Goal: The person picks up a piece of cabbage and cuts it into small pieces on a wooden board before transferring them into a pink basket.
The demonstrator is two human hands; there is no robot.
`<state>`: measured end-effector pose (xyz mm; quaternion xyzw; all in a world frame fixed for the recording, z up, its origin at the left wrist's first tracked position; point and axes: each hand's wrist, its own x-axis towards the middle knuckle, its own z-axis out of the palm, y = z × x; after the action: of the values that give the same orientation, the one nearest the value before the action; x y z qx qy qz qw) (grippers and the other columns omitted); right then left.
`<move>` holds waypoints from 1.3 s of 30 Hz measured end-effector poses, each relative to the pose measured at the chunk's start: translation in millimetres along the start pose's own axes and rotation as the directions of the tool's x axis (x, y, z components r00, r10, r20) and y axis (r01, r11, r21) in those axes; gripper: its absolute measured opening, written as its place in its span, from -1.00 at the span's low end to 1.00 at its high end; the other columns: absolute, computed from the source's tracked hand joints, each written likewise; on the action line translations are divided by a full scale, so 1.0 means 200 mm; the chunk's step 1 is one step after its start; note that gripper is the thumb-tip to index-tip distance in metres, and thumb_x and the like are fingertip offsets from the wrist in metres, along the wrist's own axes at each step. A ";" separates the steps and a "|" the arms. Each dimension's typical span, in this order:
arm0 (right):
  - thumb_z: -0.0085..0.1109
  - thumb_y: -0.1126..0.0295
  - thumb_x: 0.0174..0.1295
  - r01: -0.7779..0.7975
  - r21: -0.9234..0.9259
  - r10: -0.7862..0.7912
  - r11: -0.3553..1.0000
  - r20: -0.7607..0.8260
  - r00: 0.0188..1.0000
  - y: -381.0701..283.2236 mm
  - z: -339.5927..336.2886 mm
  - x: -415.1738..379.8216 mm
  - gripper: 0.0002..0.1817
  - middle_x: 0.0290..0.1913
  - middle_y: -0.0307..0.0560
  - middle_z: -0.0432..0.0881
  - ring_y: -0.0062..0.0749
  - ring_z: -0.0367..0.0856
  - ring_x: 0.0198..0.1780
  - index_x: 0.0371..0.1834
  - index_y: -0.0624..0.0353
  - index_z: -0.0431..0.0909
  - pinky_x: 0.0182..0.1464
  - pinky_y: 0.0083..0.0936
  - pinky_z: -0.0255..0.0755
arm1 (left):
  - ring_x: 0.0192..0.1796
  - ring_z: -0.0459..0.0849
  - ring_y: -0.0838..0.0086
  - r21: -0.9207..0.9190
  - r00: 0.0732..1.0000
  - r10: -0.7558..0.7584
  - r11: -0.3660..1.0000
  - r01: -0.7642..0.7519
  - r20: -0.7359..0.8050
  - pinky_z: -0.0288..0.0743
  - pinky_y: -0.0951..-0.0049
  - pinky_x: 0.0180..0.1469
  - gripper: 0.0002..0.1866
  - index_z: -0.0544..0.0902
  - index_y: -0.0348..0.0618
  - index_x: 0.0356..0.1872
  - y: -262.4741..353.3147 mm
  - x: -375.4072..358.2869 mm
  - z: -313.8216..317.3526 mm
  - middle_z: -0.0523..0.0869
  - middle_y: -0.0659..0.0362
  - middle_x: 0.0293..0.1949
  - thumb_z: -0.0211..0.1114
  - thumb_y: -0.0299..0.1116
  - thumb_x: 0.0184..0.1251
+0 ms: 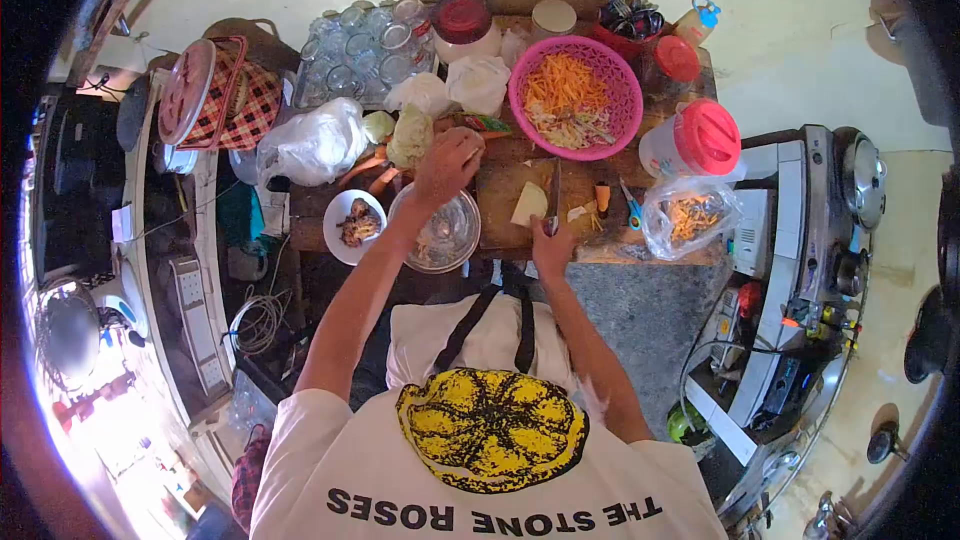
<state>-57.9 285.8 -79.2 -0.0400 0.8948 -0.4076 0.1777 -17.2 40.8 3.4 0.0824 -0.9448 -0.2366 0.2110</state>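
Observation:
My left hand (448, 168) reaches over the glass bowl (466, 245) to the board's upper left, beside a cabbage piece (409, 137) and a carrot (494, 134). Its fingers are curled, and what they hold, if anything, is hidden. At the board's front edge my right hand (552, 248) is closed around a knife (556, 190), its blade pointing away from me. Just left of the blade, a pale cut vegetable piece (529, 204) lies on the wooden cutting board (503, 188). Shredded orange and pale vegetables (567, 90) fill part of a pink colander (630, 118) beyond it.
A white bowl of brown food (342, 245) stands left of the glass bowl. Right of the board are a carrot stub (602, 196), blue scissors (632, 210), a bag of peelings (690, 215) and a red-lidded container (690, 140). Glass jars (360, 45) crowd the back left.

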 end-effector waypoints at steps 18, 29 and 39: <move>0.08 0.43 0.32 -0.053 0.302 0.027 0.952 0.091 0.996 0.19 -0.33 -0.15 -0.79 -0.61 -0.15 0.59 -0.58 0.51 -0.55 -0.46 0.30 0.54 -0.47 -0.50 0.36 | 0.18 0.46 -0.04 0.133 0.813 -0.467 0.883 0.450 0.348 0.45 0.15 0.14 -0.19 0.31 -0.37 0.18 0.56 -0.20 0.49 0.44 -0.16 0.12 0.49 -0.13 -0.04; 0.11 0.38 0.28 -0.054 0.331 -0.011 0.942 0.192 0.981 0.28 -0.30 -0.13 -0.75 -0.64 -0.17 0.57 -0.57 0.50 -0.57 -0.50 0.32 0.55 -0.48 -0.53 0.33 | 0.07 0.53 -0.04 0.037 0.817 -0.476 0.870 0.492 0.326 0.47 0.11 0.10 -0.27 0.34 -0.26 0.19 0.49 -0.25 0.56 0.47 -0.15 0.03 0.44 -0.26 -0.06; 0.13 0.26 0.28 -0.012 0.257 -0.045 0.966 0.213 0.976 0.12 -0.34 0.01 -0.68 -0.64 -0.10 0.52 -0.41 0.50 -0.57 -0.51 0.31 0.53 -0.47 -0.38 0.34 | 0.17 0.47 -0.06 -0.242 0.878 -0.412 0.851 0.466 0.243 0.34 0.11 0.27 -0.27 0.43 -0.17 0.19 0.48 -0.24 0.47 0.50 -0.12 0.11 0.42 -0.37 -0.16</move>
<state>-81.7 350.7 -56.5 -0.0684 0.8093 -0.5146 0.2747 -20.4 176.1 -42.8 0.2426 -0.8703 -0.4224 0.0734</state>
